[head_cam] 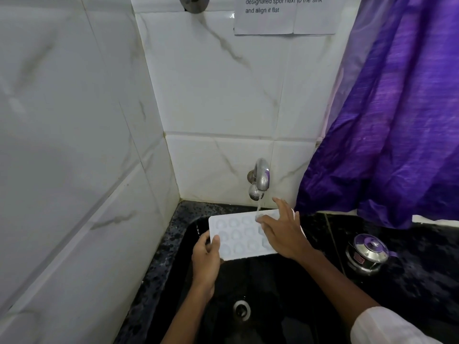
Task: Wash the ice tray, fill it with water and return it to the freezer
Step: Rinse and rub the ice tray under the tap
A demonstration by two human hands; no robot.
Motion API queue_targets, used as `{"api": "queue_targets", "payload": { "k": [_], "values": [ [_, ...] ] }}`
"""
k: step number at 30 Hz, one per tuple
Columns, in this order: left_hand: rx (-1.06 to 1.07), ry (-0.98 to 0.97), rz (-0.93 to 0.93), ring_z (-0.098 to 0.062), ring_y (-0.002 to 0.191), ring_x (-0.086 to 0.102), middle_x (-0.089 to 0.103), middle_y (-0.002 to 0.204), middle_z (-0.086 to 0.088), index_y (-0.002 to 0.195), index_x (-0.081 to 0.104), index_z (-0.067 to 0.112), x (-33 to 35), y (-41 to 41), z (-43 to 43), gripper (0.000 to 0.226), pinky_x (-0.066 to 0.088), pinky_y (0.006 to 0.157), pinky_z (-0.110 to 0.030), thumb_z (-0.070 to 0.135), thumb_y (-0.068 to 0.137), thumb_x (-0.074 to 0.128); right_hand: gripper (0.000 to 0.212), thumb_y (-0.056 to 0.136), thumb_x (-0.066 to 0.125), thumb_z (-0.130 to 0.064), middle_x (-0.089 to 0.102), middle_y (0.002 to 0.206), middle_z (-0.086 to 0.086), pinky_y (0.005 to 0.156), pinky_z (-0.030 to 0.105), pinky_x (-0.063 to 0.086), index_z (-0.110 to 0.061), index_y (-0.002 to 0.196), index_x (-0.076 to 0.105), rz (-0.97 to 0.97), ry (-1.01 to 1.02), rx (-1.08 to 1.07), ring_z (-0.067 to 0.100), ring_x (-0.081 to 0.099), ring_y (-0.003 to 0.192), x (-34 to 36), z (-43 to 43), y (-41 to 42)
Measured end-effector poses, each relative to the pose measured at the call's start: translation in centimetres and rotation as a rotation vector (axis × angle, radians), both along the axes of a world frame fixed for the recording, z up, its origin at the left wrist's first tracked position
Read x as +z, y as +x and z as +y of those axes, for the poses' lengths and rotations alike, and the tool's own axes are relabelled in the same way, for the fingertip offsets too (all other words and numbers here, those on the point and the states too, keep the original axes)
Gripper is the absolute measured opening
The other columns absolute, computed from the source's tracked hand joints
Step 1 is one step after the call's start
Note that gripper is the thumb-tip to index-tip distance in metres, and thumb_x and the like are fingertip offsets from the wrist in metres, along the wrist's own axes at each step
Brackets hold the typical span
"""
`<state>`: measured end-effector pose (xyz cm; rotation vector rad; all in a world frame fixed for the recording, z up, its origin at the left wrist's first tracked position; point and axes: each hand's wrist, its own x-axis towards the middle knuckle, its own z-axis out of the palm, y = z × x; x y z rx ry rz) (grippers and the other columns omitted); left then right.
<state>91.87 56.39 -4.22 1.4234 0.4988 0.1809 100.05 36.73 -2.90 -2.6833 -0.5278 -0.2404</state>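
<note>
A white ice tray [238, 235] with several round cups is held face up over the black sink [270, 289]. My left hand [206, 256] grips its near-left corner, thumb on top. My right hand [283, 232] lies flat on the tray's right half with fingers spread, covering that part. A chrome tap [260, 177] on the tiled wall runs a thin stream of water [258, 207] onto the tray's far edge, right by my right fingertips.
The sink drain [241, 309] lies below the tray. A steel pot with a glass lid [367, 254] stands on the black counter at right. A purple curtain [397, 120] hangs over the right side. White tiled walls close the left and back.
</note>
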Motion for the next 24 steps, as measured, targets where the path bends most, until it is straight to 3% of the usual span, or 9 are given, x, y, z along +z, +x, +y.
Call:
{"api": "queue_targets", "payload": {
  "k": [5,9,14,20,24],
  "values": [
    [0.014,0.008,0.002,-0.021,0.090,0.074,0.076,0.101,-0.005,0.120,0.063,0.019,0.3,-0.2,-0.3,0.022,0.061,0.081,-0.048,0.020,0.103,0.050,0.028,0.102,0.040,-0.026,0.012,0.159,0.011,0.114,0.063,0.007,-0.031,0.120,0.062,0.039,-0.001,0.012,0.030,0.005,0.148,0.4,0.1,-0.1],
    [0.041,0.036,0.007,-0.020,0.092,0.074,0.075,0.102,-0.003,0.117,0.063,0.025,0.5,-0.3,-0.3,0.019,0.059,0.085,-0.051,0.022,0.102,0.051,0.028,0.100,0.043,-0.028,0.016,0.157,0.009,0.114,0.057,0.010,-0.035,0.120,0.063,0.029,0.009,0.071,0.027,0.012,0.145,0.6,0.0,0.1],
    [0.075,0.038,-0.029,-0.018,0.093,0.073,0.074,0.103,-0.002,0.126,0.059,0.021,0.9,-0.5,-0.4,0.026,0.060,0.084,-0.050,0.024,0.102,0.051,0.025,0.098,0.048,-0.023,0.027,0.153,0.011,0.115,0.050,0.021,-0.027,0.115,0.066,-0.042,0.096,0.080,0.026,0.025,0.141,1.3,-0.1,0.3],
    [0.140,-0.022,-0.044,-0.019,0.094,0.072,0.073,0.106,-0.004,0.122,0.059,0.018,1.5,-0.2,-0.4,0.021,0.060,0.084,-0.047,0.021,0.102,0.050,0.013,0.096,0.052,-0.014,0.035,0.146,0.006,0.111,0.043,0.038,-0.017,0.106,0.060,-0.078,0.305,0.044,0.023,0.039,0.132,2.3,-0.6,0.6],
    [0.157,-0.051,-0.067,-0.017,0.094,0.071,0.072,0.105,-0.004,0.119,0.058,0.015,2.3,0.2,-0.6,0.019,0.061,0.078,-0.038,0.019,0.103,0.050,0.016,0.097,0.049,-0.010,0.033,0.149,0.006,0.116,0.031,0.024,-0.019,0.101,0.061,-0.113,0.264,0.034,0.020,0.034,0.135,2.9,-0.6,0.3]
  ]
}}
